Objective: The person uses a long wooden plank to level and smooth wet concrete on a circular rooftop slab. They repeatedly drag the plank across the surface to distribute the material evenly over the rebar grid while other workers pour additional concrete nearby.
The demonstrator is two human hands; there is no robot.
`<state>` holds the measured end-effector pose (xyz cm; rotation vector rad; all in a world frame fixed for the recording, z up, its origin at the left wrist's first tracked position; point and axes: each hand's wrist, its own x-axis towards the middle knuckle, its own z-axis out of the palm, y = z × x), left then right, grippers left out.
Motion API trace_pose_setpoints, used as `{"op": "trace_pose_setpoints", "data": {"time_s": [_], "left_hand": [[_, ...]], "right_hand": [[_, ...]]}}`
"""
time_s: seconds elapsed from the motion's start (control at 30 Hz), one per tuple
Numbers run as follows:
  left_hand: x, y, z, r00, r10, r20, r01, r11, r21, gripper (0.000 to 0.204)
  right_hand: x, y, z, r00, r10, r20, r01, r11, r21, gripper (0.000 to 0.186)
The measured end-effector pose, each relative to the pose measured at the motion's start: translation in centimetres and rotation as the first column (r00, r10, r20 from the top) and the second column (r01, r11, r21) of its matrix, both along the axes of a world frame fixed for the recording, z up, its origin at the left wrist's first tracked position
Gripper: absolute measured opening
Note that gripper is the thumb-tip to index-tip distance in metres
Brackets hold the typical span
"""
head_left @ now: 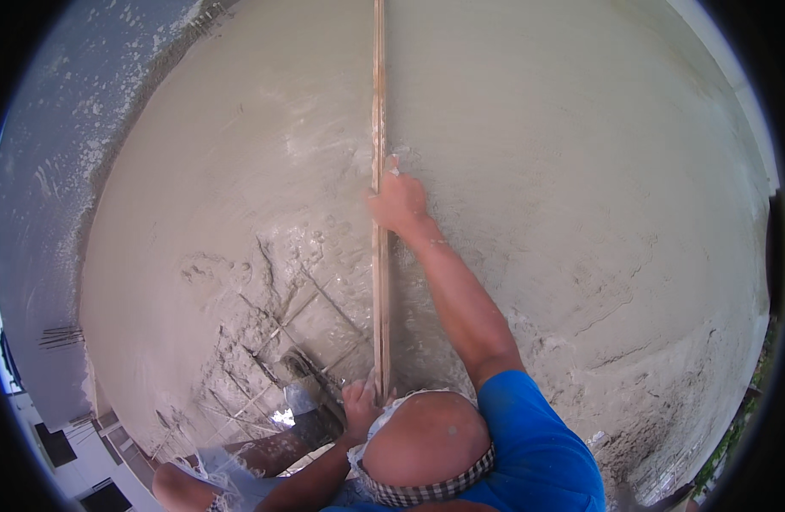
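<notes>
A long, narrow wooden board [379,282] lies on edge across wet grey concrete [563,171], running from near my body to the far edge of view. My right hand [399,200] is closed around its middle, arm stretched forward, the thumb side pointing away from me. Close to my knee, my left hand [358,410] grips the near end of the board; part of that hand is hidden. Left of the board, a grid of steel reinforcing bars [294,316] shows through lumpy concrete. A muddy boot [311,388] stands among the bars beside my left hand.
My bent knee [426,439], bare through torn trousers, sits by the board's near end. Rough concrete [622,384] spreads at the lower right. A splattered blue-grey surface [60,171] borders the pour on the left, with thin bars [61,337] sticking out. White buildings [68,461] stand lower left.
</notes>
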<state>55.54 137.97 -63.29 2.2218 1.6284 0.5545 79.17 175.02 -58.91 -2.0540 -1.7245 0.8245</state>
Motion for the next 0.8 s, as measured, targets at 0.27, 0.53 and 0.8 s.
{"op": "trace_pose_setpoints", "data": {"time_s": [0.27,0.53,0.8], "left_hand": [[-3.6,-5.7,-5.8,0.995,-0.040,-0.087,0.039,0.999,-0.011,0.054],[-3.2,-9.1,-5.2,0.984,0.118,-0.137,-0.133,0.985,-0.107,0.049],[-2.7,-9.8,-2.8,0.929,0.363,-0.073,-0.370,0.918,-0.142,0.050]], "right_hand": [[-5.4,0.3,-0.2,0.981,0.187,-0.048,-0.185,0.982,0.030,0.046],[-12.0,0.0,-0.1,0.946,0.307,-0.102,-0.302,0.951,0.066,0.071],[-20.6,-0.4,-1.8,0.871,0.475,-0.124,-0.479,0.878,-0.002,0.048]]}}
